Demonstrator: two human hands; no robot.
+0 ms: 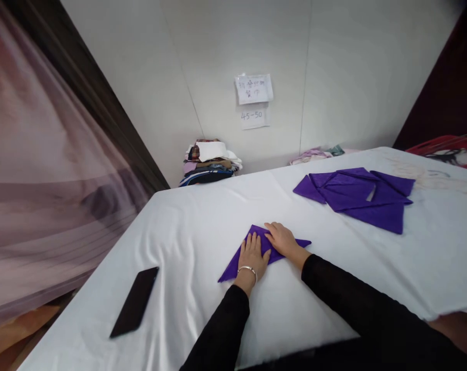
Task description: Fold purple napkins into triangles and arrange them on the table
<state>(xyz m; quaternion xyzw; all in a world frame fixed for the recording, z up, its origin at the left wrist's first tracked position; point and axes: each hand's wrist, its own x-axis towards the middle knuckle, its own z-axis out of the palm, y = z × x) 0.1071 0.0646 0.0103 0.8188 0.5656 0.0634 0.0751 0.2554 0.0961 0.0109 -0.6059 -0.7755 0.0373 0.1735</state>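
A purple cloth napkin (pixel 233 264), folded into a triangle, lies on the white-covered table in front of me. My left hand (pixel 252 257) rests flat on its middle, fingers stretched out, with a silver bracelet at the wrist. On the right part of the same napkin lies my right hand (pixel 282 240), its fingers slightly bent and touching the cloth near the top edge. Neither hand visibly grips the fabric. The napkin's right tip pokes out beyond my right wrist, while its middle is partly covered by both hands.
More purple folded napkins (pixel 366 198) lie overlapping at the back right of the white tablecloth (pixel 190 330). A black phone-like slab (pixel 135 302) is at the left. Behind the table are stacked folded clothes (pixel 210 164) and a wall with paper signs (pixel 254 88). A pinkish curtain (pixel 44 154) hangs at left.
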